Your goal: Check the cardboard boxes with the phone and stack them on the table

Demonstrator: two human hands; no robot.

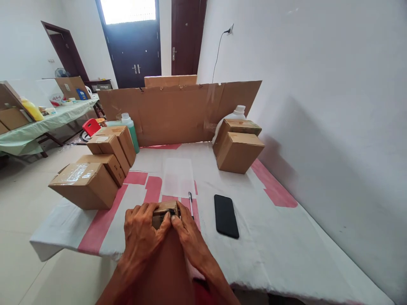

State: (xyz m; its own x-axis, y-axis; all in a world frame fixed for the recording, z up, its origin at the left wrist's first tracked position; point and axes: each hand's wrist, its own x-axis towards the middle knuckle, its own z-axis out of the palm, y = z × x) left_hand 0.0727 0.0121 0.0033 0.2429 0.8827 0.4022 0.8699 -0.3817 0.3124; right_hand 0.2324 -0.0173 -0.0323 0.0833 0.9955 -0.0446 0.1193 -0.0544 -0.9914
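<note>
- Hands meet at the near edge of the bench (286, 254): the left hand (140, 237) and the right hand (187, 233) both close on a small box (165, 209) lying between them.
- Fingers of both hands curl over the box's top and press on it; the two thumbs meet at its near side, over a dark slit that looks like a flap seam. Both hands grip it, neither is spread.
- Small box: brown cardboard, low and flat, mostly hidden by the fingers, so only its far edge and part of the top show. It sits on the bench cloth, just left of a pen (190, 202) and near a phone (226, 216).
- Progress, as a judgement: the box seems to be in the middle of being closed or pressed shut. Whether the flap is fully tucked I cannot tell, since the thumbs cover it.
- Done, by the look of it: four closed boxes (95, 169) stand in a row at the left, the nearest with tape across its top, and two more boxes (238, 146) stand at the right.
- Behind them a cardboard screen (178, 110) stands upright across the far end, with a green bottle (132, 131) at the left and a white bottle (237, 115) at the right.
</note>
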